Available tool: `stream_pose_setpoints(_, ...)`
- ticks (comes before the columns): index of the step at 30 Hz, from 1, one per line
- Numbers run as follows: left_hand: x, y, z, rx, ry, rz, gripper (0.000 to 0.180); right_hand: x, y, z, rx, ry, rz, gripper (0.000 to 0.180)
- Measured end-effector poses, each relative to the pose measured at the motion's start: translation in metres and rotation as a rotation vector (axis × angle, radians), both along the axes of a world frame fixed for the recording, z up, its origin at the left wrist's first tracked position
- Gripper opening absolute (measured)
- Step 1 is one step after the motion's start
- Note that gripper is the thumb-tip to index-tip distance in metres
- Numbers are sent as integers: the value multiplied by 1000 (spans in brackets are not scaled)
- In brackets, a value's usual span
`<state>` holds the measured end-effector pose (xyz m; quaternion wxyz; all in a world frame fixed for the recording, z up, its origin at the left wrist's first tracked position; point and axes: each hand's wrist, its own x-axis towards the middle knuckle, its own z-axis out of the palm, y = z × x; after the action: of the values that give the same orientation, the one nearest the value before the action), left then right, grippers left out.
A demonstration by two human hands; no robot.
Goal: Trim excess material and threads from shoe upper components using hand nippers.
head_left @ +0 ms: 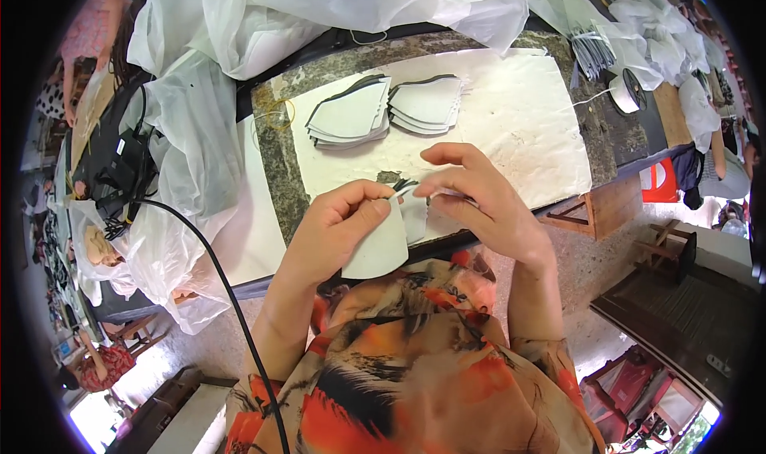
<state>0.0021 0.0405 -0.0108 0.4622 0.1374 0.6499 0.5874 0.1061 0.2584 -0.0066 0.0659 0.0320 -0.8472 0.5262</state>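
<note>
My left hand (pixel 339 227) is closed, its thumb and fingers pinching a pale, flat, curved-edged panel (pixel 377 249) by its upper corner, just over the table's near edge. Dark layers show along the panel's lower left and at its top. My right hand (pixel 487 203) is beside it with fingers bent and apart. Its fingertips are close to the panel's top edge; whether they touch it I cannot tell. Another pale piece (pixel 415 217) shows partly behind the panel. Farther off lie two fanned stacks of similar panels with dark backing, the left stack (pixel 349 112) and the right stack (pixel 427 103).
A worn white sheet (pixel 523 127) covers the middle of the mottled work board (pixel 279 163). Clear plastic bags (pixel 195 127) crowd the left and far sides. At right are a spool of white tape (pixel 626 92) and a bundle of dark strips (pixel 592 51). A black cable (pixel 209 250) hangs near my left forearm.
</note>
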Motion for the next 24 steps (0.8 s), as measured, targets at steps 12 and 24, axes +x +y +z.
stream_pose_setpoints(12,5,3,4,-16,193,49,19,-9,-6,15,408,-210,32,23)
stream_pose_setpoints(24,14,11,2,18,202,107,21,-17,-1,17,-441,-477,20,38)
